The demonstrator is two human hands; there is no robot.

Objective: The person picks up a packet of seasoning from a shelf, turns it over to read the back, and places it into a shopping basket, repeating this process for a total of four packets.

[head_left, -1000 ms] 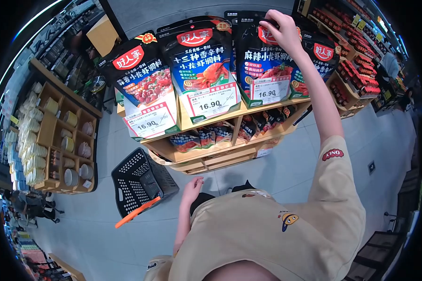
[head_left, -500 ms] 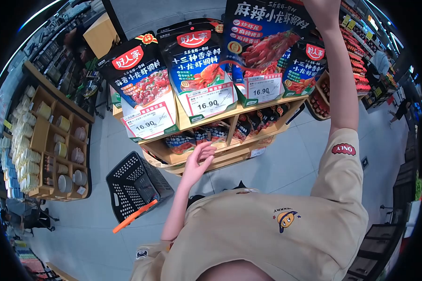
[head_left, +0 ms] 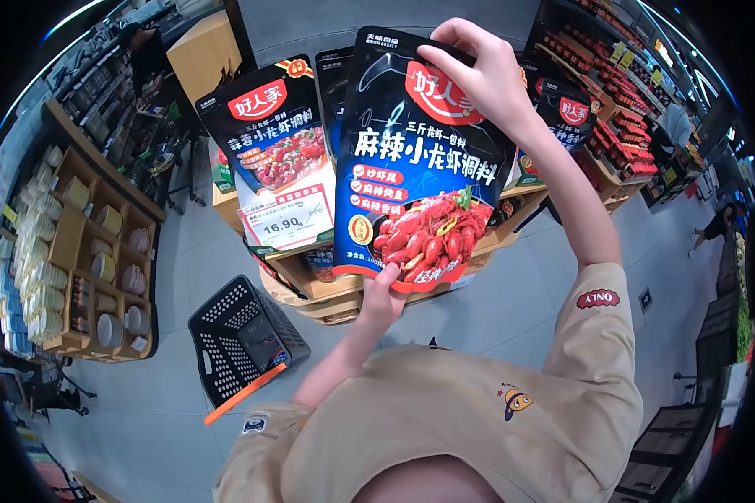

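A black and blue pouch of crayfish seasoning (head_left: 424,180) is upright in front of me, its printed front facing me. My right hand (head_left: 488,74) is closed on its top right edge. At the bottom edge, my left hand (head_left: 381,302) grips it with the thumb on the front; its other fingers are hidden behind. Left of it, a similar seasoning pouch (head_left: 270,138) stands on the display shelf behind a price tag (head_left: 285,220) reading 16.90. The held pouch covers much of the display; another pouch (head_left: 572,117) shows on its right.
A black shopping basket (head_left: 247,335) with an orange handle (head_left: 245,394) sits on the floor to the left. Beyond it is a wooden shelf unit (head_left: 80,251) with bowls and packages. People (head_left: 675,126) and stocked shelves (head_left: 596,63) are farther back.
My right hand has brought the pouch down and left, nearer to me. My left hand, open before, has moved right and taken hold of the pouch's bottom.
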